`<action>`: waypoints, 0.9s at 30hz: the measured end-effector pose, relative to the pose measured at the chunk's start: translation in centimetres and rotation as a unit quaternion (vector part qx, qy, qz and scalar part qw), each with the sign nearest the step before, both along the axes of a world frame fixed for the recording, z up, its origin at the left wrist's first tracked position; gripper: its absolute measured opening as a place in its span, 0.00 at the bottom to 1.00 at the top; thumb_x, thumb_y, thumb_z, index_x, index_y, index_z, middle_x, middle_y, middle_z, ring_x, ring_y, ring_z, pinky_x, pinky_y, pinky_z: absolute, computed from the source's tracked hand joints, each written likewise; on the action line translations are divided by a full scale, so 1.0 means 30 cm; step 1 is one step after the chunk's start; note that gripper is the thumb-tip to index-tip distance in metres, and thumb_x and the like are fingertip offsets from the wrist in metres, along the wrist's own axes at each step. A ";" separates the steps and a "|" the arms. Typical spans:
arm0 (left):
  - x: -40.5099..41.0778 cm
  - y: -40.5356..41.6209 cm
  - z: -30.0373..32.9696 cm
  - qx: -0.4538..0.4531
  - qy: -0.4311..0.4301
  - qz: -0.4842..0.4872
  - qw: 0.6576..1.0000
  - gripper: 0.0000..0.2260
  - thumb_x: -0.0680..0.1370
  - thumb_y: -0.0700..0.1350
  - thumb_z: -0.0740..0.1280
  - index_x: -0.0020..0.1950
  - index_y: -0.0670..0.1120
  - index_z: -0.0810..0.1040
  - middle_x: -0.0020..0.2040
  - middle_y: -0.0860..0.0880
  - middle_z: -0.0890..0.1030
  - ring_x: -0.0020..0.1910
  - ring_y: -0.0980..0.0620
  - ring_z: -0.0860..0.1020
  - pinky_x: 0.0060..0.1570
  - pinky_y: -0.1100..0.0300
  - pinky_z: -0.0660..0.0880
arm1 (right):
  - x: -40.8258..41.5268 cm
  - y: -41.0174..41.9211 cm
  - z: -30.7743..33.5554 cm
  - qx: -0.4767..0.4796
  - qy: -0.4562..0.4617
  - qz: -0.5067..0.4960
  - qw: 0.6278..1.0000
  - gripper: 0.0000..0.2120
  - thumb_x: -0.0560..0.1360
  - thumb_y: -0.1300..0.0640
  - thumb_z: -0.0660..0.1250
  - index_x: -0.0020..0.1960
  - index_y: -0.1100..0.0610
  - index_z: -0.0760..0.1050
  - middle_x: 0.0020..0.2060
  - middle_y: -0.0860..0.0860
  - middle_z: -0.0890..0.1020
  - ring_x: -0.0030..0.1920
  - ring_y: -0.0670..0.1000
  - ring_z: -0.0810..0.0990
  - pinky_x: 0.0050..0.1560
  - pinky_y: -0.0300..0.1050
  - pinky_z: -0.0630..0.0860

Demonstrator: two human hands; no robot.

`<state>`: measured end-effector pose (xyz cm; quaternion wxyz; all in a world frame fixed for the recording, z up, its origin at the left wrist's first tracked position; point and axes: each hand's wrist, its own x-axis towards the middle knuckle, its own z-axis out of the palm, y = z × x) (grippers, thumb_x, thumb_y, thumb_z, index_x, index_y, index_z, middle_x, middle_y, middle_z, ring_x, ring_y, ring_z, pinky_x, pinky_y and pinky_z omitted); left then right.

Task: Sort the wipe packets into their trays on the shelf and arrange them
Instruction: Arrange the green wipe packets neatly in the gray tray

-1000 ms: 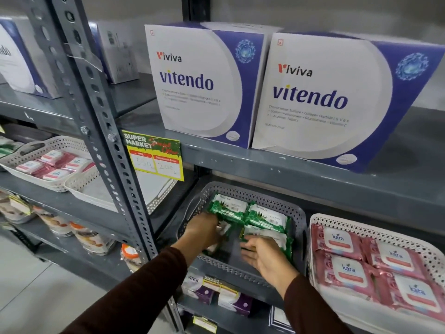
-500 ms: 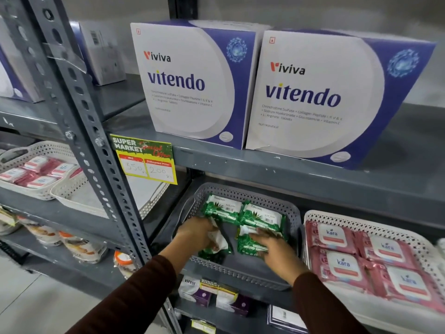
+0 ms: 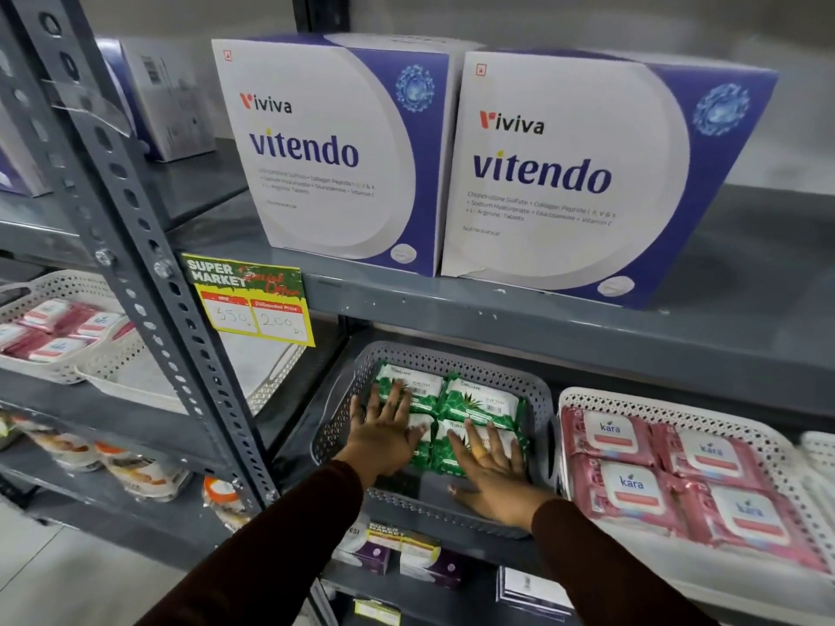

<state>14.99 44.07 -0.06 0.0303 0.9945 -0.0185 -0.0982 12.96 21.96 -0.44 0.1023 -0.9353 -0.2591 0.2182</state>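
With both palms flat and fingers spread, your left hand (image 3: 384, 438) presses on the two left green packets (image 3: 409, 390) and your right hand (image 3: 490, 472) lies over the front right one, heel resting on the bare tray floor; neither hand pinches anything. Four green packets sit two by two against the back of the grey tray (image 3: 540, 399), touching each other, front strip of the tray bare. Looks like the arranging step: you're squaring and flattening the green set, sorting for this tray seems done. Just right of it, the white tray (image 3: 677, 402) holds pink packets (image 3: 630, 485), laid flat in rows, its right end blurred. Next move, as a guess: lift off, check edges line up, nudge the block if you want it centred, then go to the pink tray or the white trays (image 3: 68, 282) past the upright (image 3: 149, 282) on the left, where more pink packets lie; the nearer one looks bare but part is hidden. Keep clear of the price tag (image 3: 253, 305) and boxes (image 3: 565, 173) on the shelf above.
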 end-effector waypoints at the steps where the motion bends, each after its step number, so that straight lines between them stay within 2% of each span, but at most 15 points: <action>1: 0.001 0.001 0.003 -0.006 -0.003 -0.020 1.000 0.29 0.82 0.62 0.41 0.78 0.52 0.35 0.77 0.51 0.34 0.75 0.41 0.34 0.71 0.38 0.34 | -0.001 0.003 0.000 -0.004 0.001 -0.002 1.000 0.38 0.78 0.35 0.52 0.76 0.40 0.30 0.73 0.47 0.25 0.70 0.54 0.19 0.72 0.64 0.26; 3: -0.004 0.006 0.004 -0.007 -0.014 -0.059 0.998 0.28 0.83 0.60 0.42 0.79 0.52 0.37 0.78 0.52 0.37 0.75 0.42 0.34 0.71 0.39 0.34 | -0.011 0.008 -0.001 0.002 0.003 -0.014 1.000 0.37 0.78 0.35 0.51 0.77 0.39 0.32 0.74 0.46 0.26 0.70 0.54 0.19 0.70 0.64 0.24; 5: -0.003 0.020 0.006 -0.006 -0.030 -0.095 0.995 0.27 0.83 0.59 0.42 0.79 0.52 0.37 0.78 0.53 0.37 0.75 0.43 0.34 0.72 0.40 0.34 | -0.022 0.021 -0.007 0.056 -0.003 -0.056 0.997 0.32 0.79 0.36 0.49 0.77 0.37 0.37 0.77 0.45 0.31 0.72 0.52 0.22 0.68 0.64 0.22; 7: 0.016 0.028 0.017 -0.006 -0.073 -0.122 0.990 0.26 0.84 0.59 0.41 0.78 0.52 0.37 0.77 0.53 0.37 0.75 0.44 0.35 0.72 0.41 0.33 | -0.012 0.042 -0.002 0.120 -0.055 -0.133 0.982 0.27 0.81 0.38 0.47 0.79 0.39 0.46 0.79 0.46 0.39 0.75 0.50 0.29 0.70 0.64 0.24; 9: 0.055 0.028 0.036 0.006 -0.108 -0.122 0.987 0.27 0.84 0.58 0.42 0.78 0.50 0.37 0.77 0.52 0.36 0.75 0.44 0.34 0.72 0.42 0.32 | 0.040 0.063 0.023 0.114 -0.139 -0.185 0.966 0.28 0.81 0.40 0.47 0.79 0.46 0.50 0.80 0.51 0.46 0.79 0.52 0.37 0.73 0.65 0.30; 11: 0.093 0.024 0.040 0.030 -0.115 -0.125 0.985 0.27 0.84 0.57 0.43 0.78 0.48 0.36 0.77 0.49 0.35 0.75 0.43 0.34 0.72 0.42 0.33 | 0.101 0.077 0.048 0.081 -0.176 -0.191 0.962 0.29 0.81 0.41 0.48 0.79 0.48 0.49 0.80 0.55 0.47 0.79 0.55 0.41 0.74 0.65 0.34; 13: 0.114 0.023 0.015 0.037 -0.104 -0.133 0.985 0.27 0.84 0.56 0.44 0.79 0.47 0.38 0.78 0.49 0.39 0.76 0.44 0.35 0.73 0.41 0.36 | 0.144 0.079 0.041 0.054 -0.181 -0.164 0.968 0.29 0.81 0.41 0.46 0.80 0.48 0.47 0.80 0.55 0.47 0.80 0.55 0.40 0.75 0.65 0.35; 16: 0.130 0.032 -0.023 -0.004 -0.067 -0.123 0.990 0.26 0.84 0.55 0.45 0.79 0.48 0.41 0.79 0.52 0.43 0.76 0.49 0.38 0.74 0.47 0.37 | 0.167 0.066 -0.010 0.048 -0.159 -0.131 0.977 0.29 0.81 0.39 0.42 0.80 0.46 0.44 0.80 0.50 0.45 0.79 0.52 0.38 0.76 0.63 0.34; 19: 0.151 0.041 -0.035 -0.052 -0.087 -0.130 0.986 0.25 0.84 0.54 0.47 0.80 0.48 0.48 0.80 0.51 0.50 0.77 0.49 0.44 0.74 0.54 0.42 | 0.195 0.059 -0.037 0.054 -0.158 -0.128 0.978 0.30 0.80 0.38 0.40 0.80 0.46 0.43 0.80 0.47 0.46 0.79 0.50 0.40 0.75 0.61 0.35; 22: 0.150 0.036 -0.039 -0.074 -0.118 -0.118 0.983 0.23 0.85 0.53 0.50 0.79 0.48 0.56 0.79 0.51 0.58 0.77 0.48 0.51 0.74 0.56 0.48 | 0.213 0.065 -0.040 0.052 -0.173 -0.123 0.976 0.29 0.81 0.40 0.41 0.80 0.47 0.46 0.80 0.47 0.49 0.80 0.51 0.44 0.77 0.60 0.39; 27: 0.145 0.028 -0.045 -0.070 -0.119 -0.107 0.985 0.22 0.85 0.51 0.50 0.79 0.47 0.57 0.79 0.50 0.58 0.77 0.47 0.52 0.74 0.56 0.50 | 0.197 0.091 -0.037 0.049 -0.168 -0.142 0.974 0.28 0.82 0.42 0.40 0.80 0.48 0.47 0.80 0.48 0.50 0.80 0.51 0.44 0.76 0.65 0.39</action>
